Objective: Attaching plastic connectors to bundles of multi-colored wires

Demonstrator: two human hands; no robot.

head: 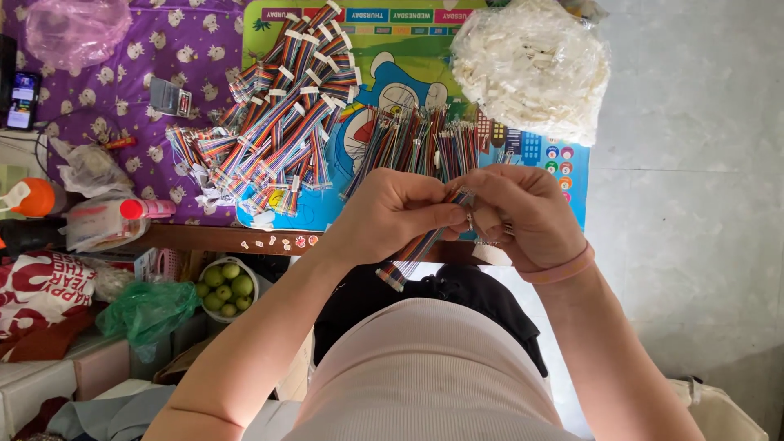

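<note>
Two hands, one ribbon cable, two cable heaps, one bag of white parts

Between my hands I see a ribbon cable with smooth, striped plastic insulation. Beyond them lies a glossy printed play mat. Further right, a thin crinkled plastic bag holds matt white connectors.

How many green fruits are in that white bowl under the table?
7 show in the white bowl of green fruits, below the table edge, clustered left of the left hand; more may lie hidden beneath.
</note>
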